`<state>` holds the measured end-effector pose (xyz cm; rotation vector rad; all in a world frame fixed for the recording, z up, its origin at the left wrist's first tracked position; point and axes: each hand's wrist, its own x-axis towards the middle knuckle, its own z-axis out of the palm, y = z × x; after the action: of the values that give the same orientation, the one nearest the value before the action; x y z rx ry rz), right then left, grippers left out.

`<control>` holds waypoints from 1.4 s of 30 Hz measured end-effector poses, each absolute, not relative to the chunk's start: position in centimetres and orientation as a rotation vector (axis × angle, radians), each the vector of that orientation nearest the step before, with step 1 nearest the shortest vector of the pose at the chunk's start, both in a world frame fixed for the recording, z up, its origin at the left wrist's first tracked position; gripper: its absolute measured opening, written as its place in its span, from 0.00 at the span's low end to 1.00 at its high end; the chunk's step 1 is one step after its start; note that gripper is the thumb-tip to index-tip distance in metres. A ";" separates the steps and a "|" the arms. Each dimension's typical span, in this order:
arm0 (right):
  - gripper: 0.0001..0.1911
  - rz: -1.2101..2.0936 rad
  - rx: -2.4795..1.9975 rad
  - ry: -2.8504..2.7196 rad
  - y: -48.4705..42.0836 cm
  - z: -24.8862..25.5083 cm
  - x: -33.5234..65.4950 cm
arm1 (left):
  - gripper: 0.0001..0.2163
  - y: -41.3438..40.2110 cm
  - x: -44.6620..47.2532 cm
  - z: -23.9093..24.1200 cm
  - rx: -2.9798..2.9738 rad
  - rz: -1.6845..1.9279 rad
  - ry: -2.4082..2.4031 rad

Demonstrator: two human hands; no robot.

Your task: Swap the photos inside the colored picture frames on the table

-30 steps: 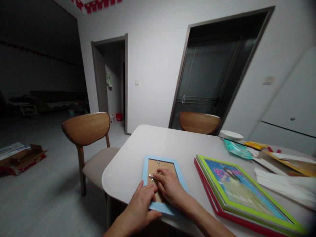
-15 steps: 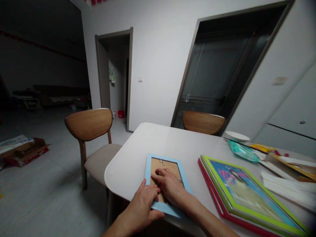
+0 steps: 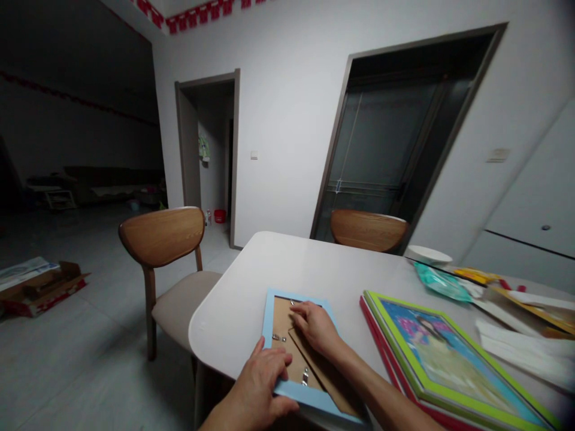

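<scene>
A light-blue picture frame [image 3: 268,324] lies face down near the front edge of the white table [image 3: 287,263], its brown backing board [image 3: 287,356] with small metal clips facing up. My left hand [image 3: 263,383] rests on the frame's near left corner, fingers lying flat on the backing and thumb over the blue edge. My right hand [image 3: 317,326] reaches across the board to its far edge, fingers curled and pressing near a clip at the top. A brown stand flap [image 3: 326,374] runs under my right forearm.
To the right lie stacked frames, a green one [image 3: 449,359] with a colourful picture over a red one. Farther right are a teal packet [image 3: 438,281], white plate [image 3: 427,255], paper strips. Two wooden chairs [image 3: 164,236] stand at the table. A cardboard box [image 3: 38,284] sits on the floor left.
My right hand has slid from the middle of the backing board to its far edge, uncovering the clips and stand flap. My left hand stays on the near corner.
</scene>
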<state>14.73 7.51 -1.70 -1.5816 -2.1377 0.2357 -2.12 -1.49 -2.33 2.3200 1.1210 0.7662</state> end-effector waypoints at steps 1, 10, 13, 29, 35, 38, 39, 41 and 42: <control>0.15 0.220 -1.629 -2.103 8.3 -1.7 14.9 | 0.17 -1.5 -2.1 -2.3 2.318 0.768 1.123; 0.11 0.184 -1.965 -1.842 11.3 -2.6 14.4 | 0.21 -1.5 -2.1 -2.8 2.330 0.782 1.106; 0.10 0.194 -2.008 -1.781 11.6 -2.9 14.4 | 0.23 -1.8 -2.2 -2.8 2.344 0.780 1.121; 0.18 0.485 -1.472 -1.455 4.7 0.1 20.0 | 0.21 -1.2 0.9 -1.7 2.480 0.441 1.085; 0.22 0.983 -1.230 -0.882 -0.8 -0.1 18.4 | 0.03 -2.0 0.9 3.6 1.779 1.259 0.981; 0.20 1.393 -0.982 -0.838 -2.2 -0.1 15.6 | 0.12 -2.1 3.2 5.0 1.303 1.457 0.802; 0.18 1.412 -0.898 -0.813 -2.4 0.2 15.3 | 0.14 -2.1 4.1 5.3 1.225 1.478 0.742; 0.14 1.314 -0.815 -0.762 -2.5 1.3 16.3 | 0.17 -2.0 5.5 5.8 1.178 1.532 0.645; 0.15 1.237 -0.829 -0.745 -2.5 2.0 17.6 | 0.18 -1.9 6.1 6.1 1.182 1.557 0.615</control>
<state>17.63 -2.51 2.02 -0.8291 -0.7451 1.2374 6.14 -1.90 6.09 1.1817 0.6151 1.5571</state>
